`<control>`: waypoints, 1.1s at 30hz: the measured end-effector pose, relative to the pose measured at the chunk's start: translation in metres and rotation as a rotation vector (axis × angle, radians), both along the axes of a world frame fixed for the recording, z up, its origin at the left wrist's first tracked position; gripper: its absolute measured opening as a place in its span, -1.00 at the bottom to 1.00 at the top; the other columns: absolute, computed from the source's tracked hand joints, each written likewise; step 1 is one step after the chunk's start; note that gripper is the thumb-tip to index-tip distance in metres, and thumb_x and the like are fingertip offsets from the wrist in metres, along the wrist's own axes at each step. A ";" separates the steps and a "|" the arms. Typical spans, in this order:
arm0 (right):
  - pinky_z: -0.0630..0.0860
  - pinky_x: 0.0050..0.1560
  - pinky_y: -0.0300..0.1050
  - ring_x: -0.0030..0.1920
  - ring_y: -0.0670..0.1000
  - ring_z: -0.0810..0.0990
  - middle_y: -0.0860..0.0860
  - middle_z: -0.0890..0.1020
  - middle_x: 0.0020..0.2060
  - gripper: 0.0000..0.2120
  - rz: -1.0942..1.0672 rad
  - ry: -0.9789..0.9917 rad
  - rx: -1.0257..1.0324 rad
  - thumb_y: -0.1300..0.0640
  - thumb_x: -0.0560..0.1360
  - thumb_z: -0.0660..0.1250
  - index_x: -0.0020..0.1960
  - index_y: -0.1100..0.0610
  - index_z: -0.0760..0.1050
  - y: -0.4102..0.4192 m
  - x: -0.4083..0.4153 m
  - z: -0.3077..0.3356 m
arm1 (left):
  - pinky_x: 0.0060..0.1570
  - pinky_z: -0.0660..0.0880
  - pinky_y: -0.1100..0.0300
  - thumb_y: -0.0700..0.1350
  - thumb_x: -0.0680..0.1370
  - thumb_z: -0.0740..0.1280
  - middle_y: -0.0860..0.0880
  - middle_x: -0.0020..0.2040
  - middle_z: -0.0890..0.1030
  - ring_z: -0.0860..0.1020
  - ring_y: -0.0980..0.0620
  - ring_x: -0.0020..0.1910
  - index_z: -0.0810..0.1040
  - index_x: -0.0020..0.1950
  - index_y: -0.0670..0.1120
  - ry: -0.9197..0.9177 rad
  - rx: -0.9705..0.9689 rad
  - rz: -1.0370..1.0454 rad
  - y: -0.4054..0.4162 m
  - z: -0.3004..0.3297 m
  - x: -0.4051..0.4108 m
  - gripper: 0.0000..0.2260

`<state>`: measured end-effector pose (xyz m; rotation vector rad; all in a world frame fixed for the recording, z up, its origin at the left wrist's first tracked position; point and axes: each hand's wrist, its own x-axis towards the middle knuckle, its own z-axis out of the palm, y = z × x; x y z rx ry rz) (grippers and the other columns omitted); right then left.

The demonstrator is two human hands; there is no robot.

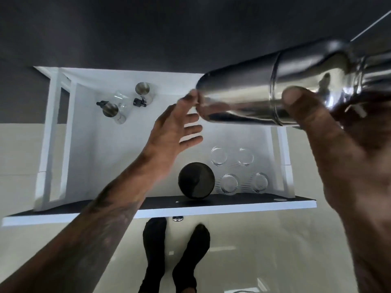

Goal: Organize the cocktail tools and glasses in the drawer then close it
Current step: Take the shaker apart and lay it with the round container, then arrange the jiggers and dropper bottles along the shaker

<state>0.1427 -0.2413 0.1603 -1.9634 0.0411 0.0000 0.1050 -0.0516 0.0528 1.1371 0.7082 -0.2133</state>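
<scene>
A: Holding the steel cocktail shaker sideways above the open white drawer, base toward the left hand?

B: Yes. The right hand is wrapped round its middle; the left is spread, fingertips touching the base rim.

A: And below?

B: Four clear glasses grouped near right, a black round lid beside them, jiggers and dropper bottles far left, probably. The drawer's middle is bare; pale tile floor beneath.
</scene>
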 end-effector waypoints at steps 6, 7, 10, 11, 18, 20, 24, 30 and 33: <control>0.66 0.03 0.19 0.12 0.22 0.63 0.11 0.57 0.06 -0.30 -0.037 0.504 0.567 0.20 0.41 0.53 0.33 -0.12 0.17 0.089 -0.064 -0.052 | 0.17 0.56 -0.10 0.17 0.51 0.39 -0.23 0.07 0.67 0.65 -0.19 0.16 0.62 0.01 -0.10 0.013 -0.033 0.254 0.097 0.007 -0.093 -0.66; 0.65 0.06 0.18 0.13 0.20 0.64 0.13 0.59 0.08 -0.30 -0.040 0.601 0.604 0.18 0.42 0.52 0.32 -0.17 0.17 0.104 -0.074 -0.067 | 0.19 0.56 -0.09 0.15 0.51 0.41 -0.24 0.06 0.67 0.64 -0.20 0.16 0.64 -0.03 -0.07 0.068 0.042 0.260 0.110 0.004 -0.107 -0.71; 0.70 -0.11 -0.11 0.10 0.18 0.67 -0.08 0.66 -0.06 -0.26 -0.045 0.809 0.565 0.02 0.41 0.52 0.38 -0.28 0.11 0.138 -0.103 -0.105 | 0.20 0.53 -0.07 0.10 0.52 0.42 -0.25 0.05 0.70 0.65 -0.16 0.15 0.67 -0.12 -0.05 0.275 0.156 0.202 0.138 -0.009 -0.135 -0.77; 0.67 -0.24 -0.26 0.07 0.16 0.68 -0.13 0.64 -0.14 -0.22 -0.045 0.877 0.536 -0.02 0.42 0.50 0.42 -0.29 0.07 0.145 -0.108 -0.116 | 0.20 0.54 -0.08 0.09 0.52 0.41 -0.22 0.03 0.71 0.65 -0.15 0.15 0.68 -0.14 -0.06 0.354 0.177 0.173 0.144 -0.014 -0.139 -0.77; 0.37 -0.57 -0.31 -0.38 -0.11 0.43 0.00 0.48 -0.09 -0.26 0.232 1.143 -0.240 -0.19 0.48 0.36 0.46 0.14 0.13 0.155 -0.078 -0.156 | 0.25 0.35 0.07 -0.06 0.63 0.09 -0.06 0.11 0.66 0.52 -0.05 0.13 0.63 0.06 -0.20 0.526 0.396 -0.352 0.160 -0.056 -0.135 -0.65; 0.45 -0.53 -0.28 -0.40 0.00 0.65 -0.01 0.49 -0.01 -0.41 0.366 1.188 -0.410 -0.14 0.51 0.33 0.37 0.20 0.30 0.164 -0.071 -0.159 | -0.06 0.35 0.22 -0.09 0.62 0.14 0.06 -0.04 0.62 0.47 0.01 -0.05 0.57 -0.05 -0.06 0.568 0.488 -0.413 0.163 -0.069 -0.128 -0.79; 0.67 -0.01 0.09 -0.13 0.22 0.75 0.15 0.60 0.05 -0.65 0.591 1.151 -0.654 0.08 0.54 0.25 0.23 0.28 0.44 0.181 -0.062 -0.162 | -0.10 0.29 0.22 -0.02 0.64 0.13 0.23 -0.01 0.55 0.45 0.15 -0.06 0.38 0.41 0.03 0.620 0.574 -0.544 0.166 -0.078 -0.128 -0.66; 0.52 -0.15 -0.19 -0.10 0.15 0.73 0.12 0.71 -0.17 -0.75 0.583 0.705 -0.936 0.06 0.50 0.28 0.04 0.22 0.56 0.181 -0.020 -0.155 | 0.29 0.43 -0.03 0.02 0.65 0.14 -0.13 0.43 0.43 0.45 -0.18 0.33 0.39 0.47 0.00 0.624 0.989 -0.895 0.163 -0.074 -0.121 -0.61; 0.33 -0.08 -0.05 0.12 0.29 0.56 0.23 0.48 0.19 -0.49 0.407 0.175 -1.005 0.01 0.48 0.33 0.38 0.12 0.33 0.176 0.018 -0.158 | 0.25 0.51 -0.01 -0.09 0.58 0.32 -0.17 0.32 0.48 0.51 -0.15 0.25 0.46 0.44 0.01 0.273 1.160 -0.855 0.153 -0.074 -0.114 -0.59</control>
